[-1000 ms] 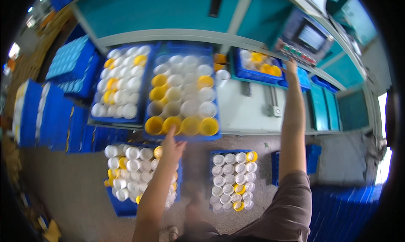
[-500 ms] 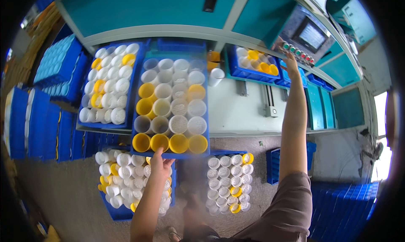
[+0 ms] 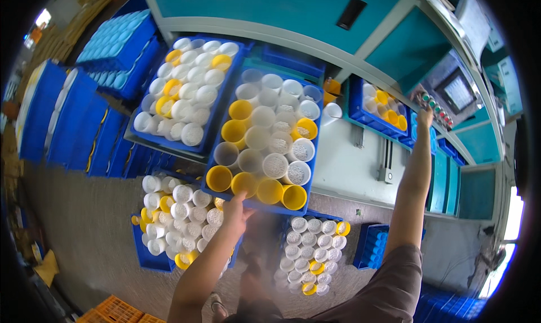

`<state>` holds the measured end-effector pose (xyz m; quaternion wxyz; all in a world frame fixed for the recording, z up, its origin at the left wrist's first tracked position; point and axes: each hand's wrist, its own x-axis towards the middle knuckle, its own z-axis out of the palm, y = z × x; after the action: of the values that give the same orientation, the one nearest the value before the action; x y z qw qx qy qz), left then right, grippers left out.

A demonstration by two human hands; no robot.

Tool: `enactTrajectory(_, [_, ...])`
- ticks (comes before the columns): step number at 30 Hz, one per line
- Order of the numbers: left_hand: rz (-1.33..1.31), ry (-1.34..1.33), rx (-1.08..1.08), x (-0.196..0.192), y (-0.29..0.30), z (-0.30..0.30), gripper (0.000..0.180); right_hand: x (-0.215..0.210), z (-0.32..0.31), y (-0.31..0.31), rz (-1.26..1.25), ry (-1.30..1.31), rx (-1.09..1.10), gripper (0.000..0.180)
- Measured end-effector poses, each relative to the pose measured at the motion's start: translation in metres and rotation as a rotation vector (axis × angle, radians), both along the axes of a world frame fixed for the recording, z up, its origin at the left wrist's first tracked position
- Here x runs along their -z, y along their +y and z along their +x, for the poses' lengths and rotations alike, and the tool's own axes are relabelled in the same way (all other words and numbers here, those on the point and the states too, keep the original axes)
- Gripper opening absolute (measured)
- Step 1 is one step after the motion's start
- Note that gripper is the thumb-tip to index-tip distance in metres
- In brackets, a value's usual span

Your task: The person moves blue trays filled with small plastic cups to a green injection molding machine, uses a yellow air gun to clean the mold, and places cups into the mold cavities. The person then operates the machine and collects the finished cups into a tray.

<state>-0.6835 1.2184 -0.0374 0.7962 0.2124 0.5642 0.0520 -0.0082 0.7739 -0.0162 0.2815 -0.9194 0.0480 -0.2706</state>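
My left hand grips the front edge of a blue crate, thumb up by the yellow cups and fingers underneath. Rows of open yellow, white and translucent cups fill this crate; some on its right side contain white granules. My right arm stretches far forward, and my right hand is at the row of coloured push buttons below a screen. Its fingers look extended, holding nothing I can see; which button they touch, if any, is too small to tell.
Left of the held crate stands another crate of cups. Two more cup loads, left and right, are low by my legs. A smaller crate and a loose white cup stand on the machine bed. Blue crates are stacked far left.
My view has turned, so the scene sits tilted and mostly further right. My left hand stays on the crate edge, and my right hand remains at the buttons.
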Motion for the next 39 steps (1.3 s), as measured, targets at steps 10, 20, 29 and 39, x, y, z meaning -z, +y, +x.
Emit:
enactTrajectory(10, [0.078,0.045,-0.149,0.011,-0.015,0.022,0.045,0.012,-0.069,-0.010,0.234,0.117,-0.444,0.060])
enactTrajectory(20, [0.168,0.054,-0.052,-0.113,-0.024,-0.097,0.031,0.042,-0.480,0.126,0.701,1.203,-0.876,0.074])
enactTrajectory(29, [0.380,0.243,-0.028,-0.196,-0.054,-0.350,0.047,-0.023,-0.784,0.304,0.322,1.616,-1.104,0.061])
enactTrajectory(39, [0.328,0.359,-0.587,-0.165,-0.130,-0.700,0.051,-0.073,-1.116,0.378,0.185,1.649,-1.316,0.049])
